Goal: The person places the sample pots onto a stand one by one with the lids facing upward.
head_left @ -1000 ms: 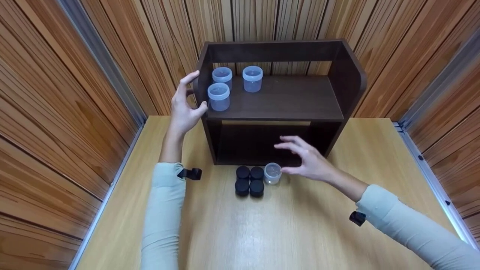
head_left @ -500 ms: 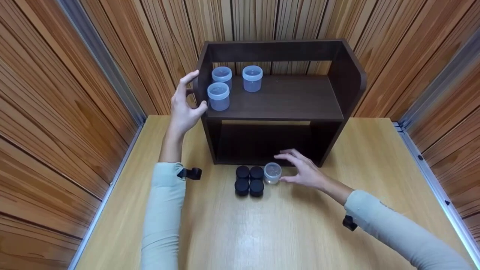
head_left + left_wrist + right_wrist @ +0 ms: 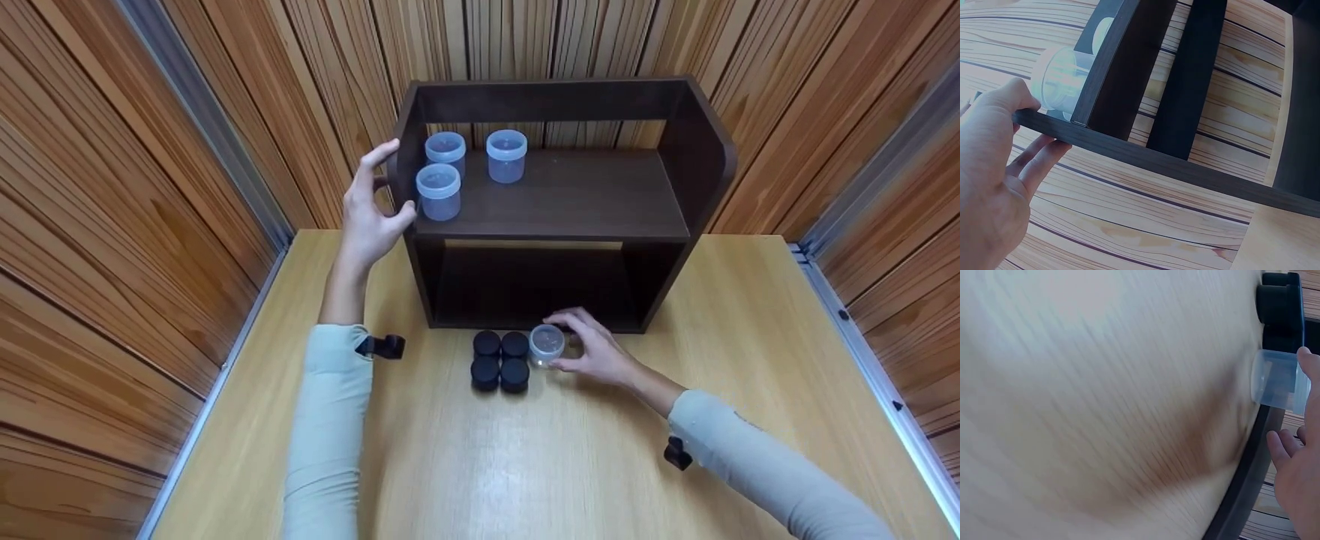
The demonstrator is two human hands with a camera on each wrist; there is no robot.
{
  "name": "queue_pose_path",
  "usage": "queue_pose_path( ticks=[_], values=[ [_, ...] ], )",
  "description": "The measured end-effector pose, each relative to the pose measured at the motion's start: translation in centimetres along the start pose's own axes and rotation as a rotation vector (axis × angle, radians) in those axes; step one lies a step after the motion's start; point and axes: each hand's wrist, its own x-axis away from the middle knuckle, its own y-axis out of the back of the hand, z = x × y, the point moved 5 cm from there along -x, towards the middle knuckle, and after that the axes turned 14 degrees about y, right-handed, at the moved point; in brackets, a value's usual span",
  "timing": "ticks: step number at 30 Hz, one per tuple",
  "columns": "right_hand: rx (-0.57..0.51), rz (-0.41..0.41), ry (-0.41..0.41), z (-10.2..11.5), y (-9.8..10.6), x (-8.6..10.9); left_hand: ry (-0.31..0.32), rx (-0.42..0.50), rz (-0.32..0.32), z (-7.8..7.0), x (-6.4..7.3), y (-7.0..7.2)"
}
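1. On wooden tabletop (image 3: 465, 465): grips side of dark shelf (image 3: 592, 199) with left hand (image 3: 367, 223).
2. Curves half-open right hand (image 3: 598, 355) about clear jar (image 3: 547, 342), before shelf — no hold yet.
3. Seems best pinched evenly, clear of black containers (image 3: 513, 369).

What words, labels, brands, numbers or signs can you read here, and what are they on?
None: no text can be read anywhere.
Clear jar by the right hand: faint marks on top, too small to tell whether they are lettering.
Three clear jars on the shelf unit: no readable marking.
Black cylinders: no lettering visible.
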Motion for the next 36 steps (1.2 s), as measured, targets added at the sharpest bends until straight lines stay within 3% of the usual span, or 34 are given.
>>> queue_pose_path(
  ticks=[11, 36],
  values=[
    [-0.105, -0.046, -0.034, -0.1, -1.4, 0.2, -0.003, 0.007, 0.003, 0.0, -0.1, -0.1],
    [-0.139, -0.104, -0.091, -0.2, -1.6, 0.6, -0.007, 0.003, -0.005, -0.1, 0.0, 0.0]
  ],
)
